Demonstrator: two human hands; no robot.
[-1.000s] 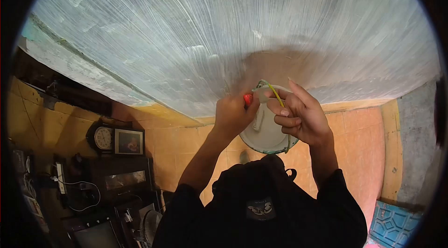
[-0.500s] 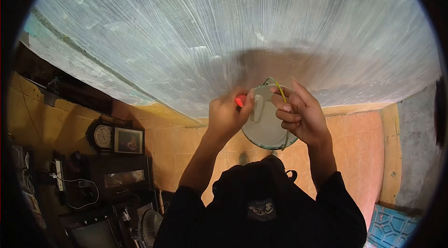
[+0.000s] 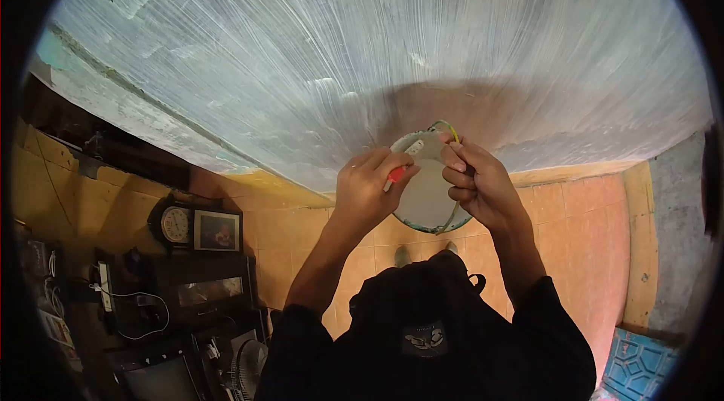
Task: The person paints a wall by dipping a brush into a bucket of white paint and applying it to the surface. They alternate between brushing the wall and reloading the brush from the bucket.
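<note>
My left hand point(image 3: 371, 186) is closed round a small tool with a red handle point(image 3: 397, 174); its pale end point(image 3: 415, 146) points up over the bucket's opening. The round bucket point(image 3: 427, 224) has a green-stained rim and holds a pale grey-white mix point(image 3: 431, 194). My right hand point(image 3: 480, 181) is closed on the bucket's wire handle point(image 3: 455, 133), which has a yellow-green sleeve. The bucket hangs or stands between my hands; its base is hidden.
Ahead is a wall point(image 3: 302, 62) with streaky grey-white coating. Orange floor tiles point(image 3: 573, 235) lie below. At the left are a clock point(image 3: 176, 224), a framed picture point(image 3: 217, 231), dark furniture and a fan point(image 3: 250, 367). A blue panel point(image 3: 638, 363) is at the lower right.
The tool has turned so that its pale end points up rather than down into the bucket. My right hand's fingers have closed more around the handle.
</note>
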